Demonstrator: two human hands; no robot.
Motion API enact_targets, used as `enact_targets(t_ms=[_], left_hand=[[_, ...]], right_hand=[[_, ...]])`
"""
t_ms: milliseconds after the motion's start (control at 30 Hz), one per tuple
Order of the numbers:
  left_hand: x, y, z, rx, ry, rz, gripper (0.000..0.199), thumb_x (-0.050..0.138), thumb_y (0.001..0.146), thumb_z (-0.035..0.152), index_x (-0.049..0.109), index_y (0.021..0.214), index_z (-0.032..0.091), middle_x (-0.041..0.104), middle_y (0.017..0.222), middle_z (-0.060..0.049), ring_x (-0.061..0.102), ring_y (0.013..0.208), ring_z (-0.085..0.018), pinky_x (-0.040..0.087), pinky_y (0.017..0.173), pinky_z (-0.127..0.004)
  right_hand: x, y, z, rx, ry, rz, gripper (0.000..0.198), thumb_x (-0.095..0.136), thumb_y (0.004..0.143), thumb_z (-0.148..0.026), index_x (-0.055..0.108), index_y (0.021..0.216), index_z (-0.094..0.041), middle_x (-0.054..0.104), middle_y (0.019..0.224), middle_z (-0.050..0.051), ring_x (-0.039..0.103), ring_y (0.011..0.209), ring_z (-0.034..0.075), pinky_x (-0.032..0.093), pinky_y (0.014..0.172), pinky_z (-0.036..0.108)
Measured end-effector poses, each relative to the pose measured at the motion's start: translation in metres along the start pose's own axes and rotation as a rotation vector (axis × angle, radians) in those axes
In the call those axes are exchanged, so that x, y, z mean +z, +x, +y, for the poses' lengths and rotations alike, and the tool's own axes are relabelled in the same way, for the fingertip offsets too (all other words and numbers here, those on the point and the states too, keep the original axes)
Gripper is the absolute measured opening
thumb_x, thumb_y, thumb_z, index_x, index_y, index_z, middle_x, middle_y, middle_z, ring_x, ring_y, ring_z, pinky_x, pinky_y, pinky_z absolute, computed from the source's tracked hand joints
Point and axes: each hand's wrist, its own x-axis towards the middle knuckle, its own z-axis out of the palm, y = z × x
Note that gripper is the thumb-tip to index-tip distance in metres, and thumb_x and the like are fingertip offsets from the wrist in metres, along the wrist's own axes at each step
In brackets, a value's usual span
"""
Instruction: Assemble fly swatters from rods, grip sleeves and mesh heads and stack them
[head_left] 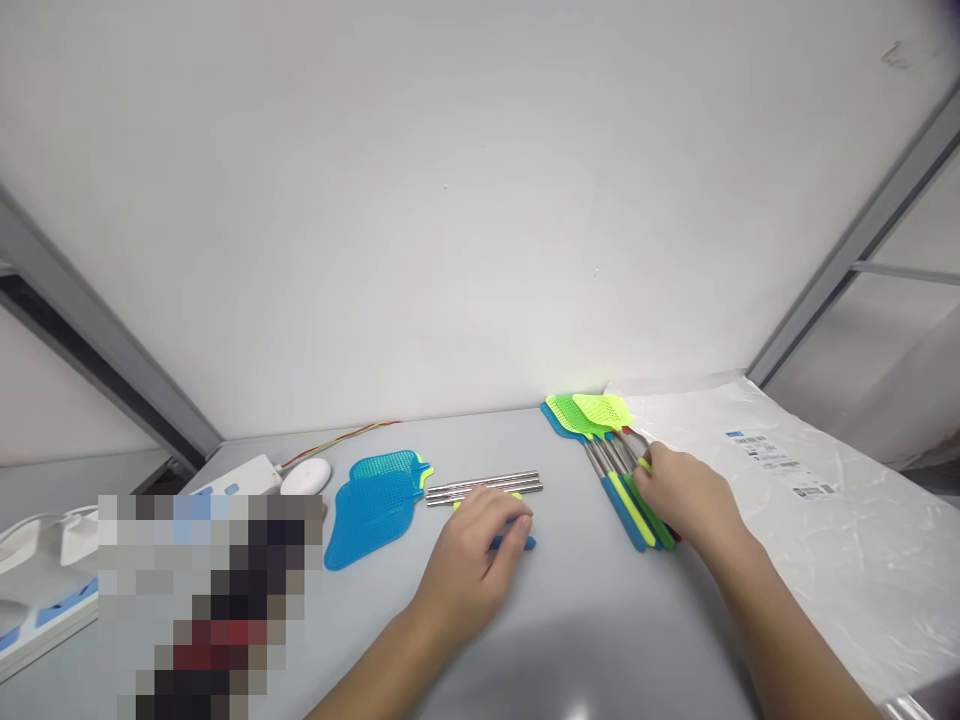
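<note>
My left hand point(474, 550) is over the table with its fingers curled around a blue handle point(531, 543), whose end sticks out past the thumb. A yellow-green handle point(457, 506) shows partly behind the fingers. Just beyond lie several thin metal rods point(517, 478). My right hand point(682, 492) is closed on the yellow-green handle of a fly swatter point(601, 409) at the right side of a fanned row. Beside and under it lie more fly swatters point(622, 510) with blue, green and yellow-green handles. Loose blue swatter heads point(373, 515) are stacked left of the rods, a yellow-green one partly hidden beneath.
A white wrapped package point(840, 560) with printed labels covers the right side. On the left are a white power strip point(251, 478), a round white object point(306, 476) and coloured wires point(337, 443). A white wall point(465, 220) rises behind the grey table point(585, 630).
</note>
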Motion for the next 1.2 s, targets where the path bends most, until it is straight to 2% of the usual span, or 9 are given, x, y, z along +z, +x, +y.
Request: enact_targets(t_ms=[300, 567, 633, 733, 800, 867, 1000, 1100, 1200], left_hand=[[0.001, 0.001, 0.002, 0.037, 0.096, -0.099, 0.018, 0.043, 0.094, 0.024, 0.06, 0.093, 0.021, 0.063, 0.089, -0.005, 0.051, 0.089, -0.02, 0.039, 0.085, -0.036], [-0.002, -0.001, 0.003, 0.06, 0.156, -0.084, 0.022, 0.041, 0.094, 0.023, 0.063, 0.092, 0.021, 0.065, 0.088, -0.006, 0.053, 0.087, -0.021, 0.041, 0.081, -0.036], [-0.004, 0.0, 0.003, 0.076, 0.194, -0.08, 0.024, 0.04, 0.094, 0.024, 0.064, 0.094, 0.021, 0.066, 0.091, -0.007, 0.054, 0.089, -0.022, 0.041, 0.082, -0.037], [-0.017, 0.005, -0.003, 0.063, 0.315, -0.072, 0.026, 0.04, 0.095, 0.026, 0.065, 0.097, 0.021, 0.066, 0.095, -0.008, 0.053, 0.094, -0.022, 0.041, 0.085, -0.038], [-0.036, 0.009, -0.011, 0.017, 0.434, -0.063, 0.026, 0.041, 0.094, 0.029, 0.066, 0.097, 0.02, 0.065, 0.1, -0.008, 0.051, 0.099, -0.024, 0.04, 0.088, -0.039], [-0.06, 0.01, -0.022, -0.071, 0.554, -0.047, 0.024, 0.044, 0.093, 0.031, 0.066, 0.099, 0.022, 0.064, 0.105, -0.008, 0.05, 0.103, -0.025, 0.039, 0.091, -0.039], [-0.103, 0.001, -0.042, -0.286, 0.723, -0.044, 0.033, 0.055, 0.086, 0.041, 0.062, 0.111, 0.021, 0.059, 0.118, -0.01, 0.045, 0.113, -0.029, 0.037, 0.094, -0.041], [-0.112, -0.006, -0.051, -0.389, 0.749, -0.131, 0.048, 0.063, 0.076, 0.05, 0.06, 0.115, 0.023, 0.057, 0.12, -0.011, 0.043, 0.115, -0.032, 0.036, 0.092, -0.042], [-0.107, -0.008, -0.055, -0.41, 0.751, -0.207, 0.048, 0.067, 0.072, 0.053, 0.06, 0.111, 0.026, 0.059, 0.116, -0.009, 0.044, 0.113, -0.032, 0.036, 0.089, -0.043]], right_hand=[[0.007, 0.008, 0.006, -0.034, 0.046, -0.07, 0.017, 0.041, 0.086, -0.031, 0.054, 0.084, -0.02, 0.066, 0.081, 0.009, 0.063, 0.071, 0.023, 0.037, 0.054, 0.03], [0.017, 0.017, 0.016, -0.043, 0.097, -0.093, 0.039, 0.035, 0.088, -0.054, 0.056, 0.088, -0.02, 0.066, 0.079, 0.009, 0.062, 0.067, 0.024, 0.038, 0.052, 0.032], [0.02, 0.02, 0.018, -0.048, 0.092, -0.064, 0.041, 0.036, 0.088, -0.055, 0.056, 0.094, -0.02, 0.066, 0.083, 0.01, 0.063, 0.07, 0.025, 0.038, 0.053, 0.033], [0.022, 0.019, 0.014, -0.084, 0.079, 0.049, 0.041, 0.036, 0.088, -0.054, 0.056, 0.099, -0.019, 0.064, 0.093, 0.012, 0.062, 0.078, 0.027, 0.04, 0.056, 0.034], [0.022, 0.014, 0.002, -0.189, 0.097, 0.124, 0.037, 0.037, 0.09, -0.05, 0.056, 0.096, -0.019, 0.063, 0.096, 0.012, 0.06, 0.082, 0.027, 0.041, 0.061, 0.035], [0.024, 0.005, -0.015, -0.371, 0.157, 0.16, 0.033, 0.038, 0.091, -0.046, 0.057, 0.091, -0.02, 0.062, 0.095, 0.01, 0.059, 0.087, 0.026, 0.043, 0.068, 0.036], [0.029, -0.025, -0.053, -0.734, 0.345, 0.105, 0.025, 0.039, 0.095, -0.041, 0.056, 0.098, -0.023, 0.059, 0.098, 0.007, 0.058, 0.09, 0.022, 0.044, 0.076, 0.034], [0.034, -0.046, -0.073, -0.909, 0.405, 0.068, 0.022, 0.04, 0.096, -0.037, 0.055, 0.101, -0.022, 0.057, 0.099, 0.008, 0.056, 0.089, 0.022, 0.044, 0.079, 0.036], [0.039, -0.058, -0.083, -1.0, 0.398, 0.041, 0.019, 0.043, 0.095, -0.035, 0.055, 0.101, -0.022, 0.056, 0.098, 0.009, 0.055, 0.087, 0.022, 0.045, 0.077, 0.037]])
